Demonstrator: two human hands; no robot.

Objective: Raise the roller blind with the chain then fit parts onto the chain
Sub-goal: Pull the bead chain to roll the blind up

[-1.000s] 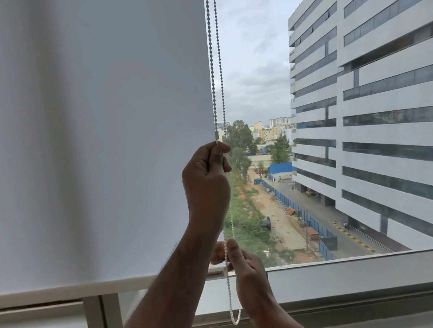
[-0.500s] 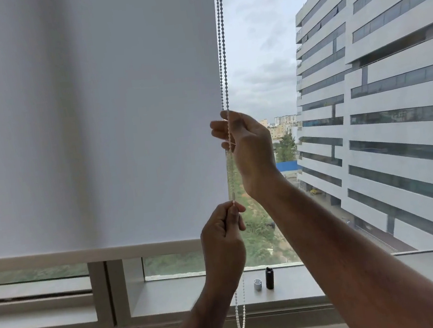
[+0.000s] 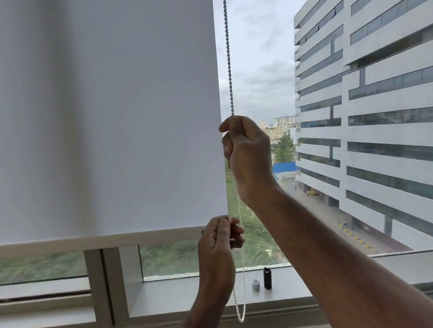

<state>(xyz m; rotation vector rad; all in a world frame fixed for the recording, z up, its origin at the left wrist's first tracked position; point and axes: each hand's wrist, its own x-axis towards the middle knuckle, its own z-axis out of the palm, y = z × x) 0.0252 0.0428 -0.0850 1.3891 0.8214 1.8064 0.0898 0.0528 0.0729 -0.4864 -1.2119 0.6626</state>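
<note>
At the right edge of the white roller blind (image 3: 89, 111) hung the bead chain (image 3: 227, 53), running up out of the top of the view and down to a loop that ended just below the window sill (image 3: 188, 295). We had both hands on it. Our right hand (image 3: 248, 157) was the upper one, fist closed round the chain just beside the blind's edge, thumb on top. Our left hand (image 3: 217, 253) was lower, level with the blind's bottom bar (image 3: 88, 242), fingers curled and pinched together on what looked like one strand of the chain, though the blur there made it hard to say which strand. From below that hand the white beads dropped in a narrow loop in front of the sill. On the sill, just right of the loop, stood two small parts side by side and apart from the chain: a short grey cylinder (image 3: 256, 285) and a taller black cylinder (image 3: 267, 277), both upright. Beyond the glass stood a pale office block (image 3: 394, 114), with greenery showing under the blind.
</note>
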